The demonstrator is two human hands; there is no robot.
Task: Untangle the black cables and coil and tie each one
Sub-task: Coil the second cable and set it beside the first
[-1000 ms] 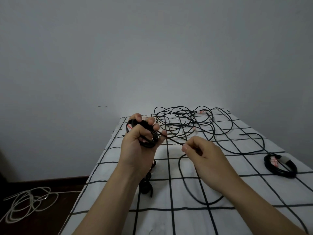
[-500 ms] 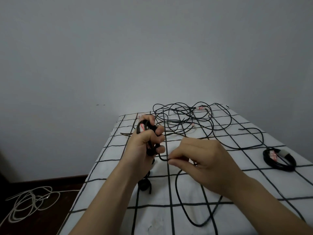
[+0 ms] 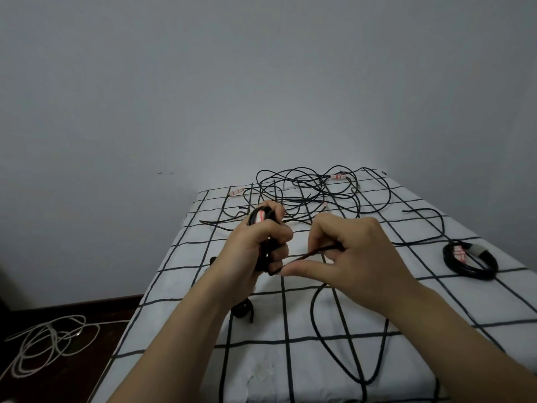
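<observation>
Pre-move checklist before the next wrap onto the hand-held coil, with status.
1. Left hand grip on the coil: ok, fingers curled round it.
2. Right hand pinches the strand: ok.
3. Strand between the hands free of knots: ok.
4. Slack loop on the cloth lies untangled: cannot tell, the right arm hides part.
5. Slack free of the tangle at the far end: cannot tell.
6. Tied coil clear of the work: ok, apart at the right.
</observation>
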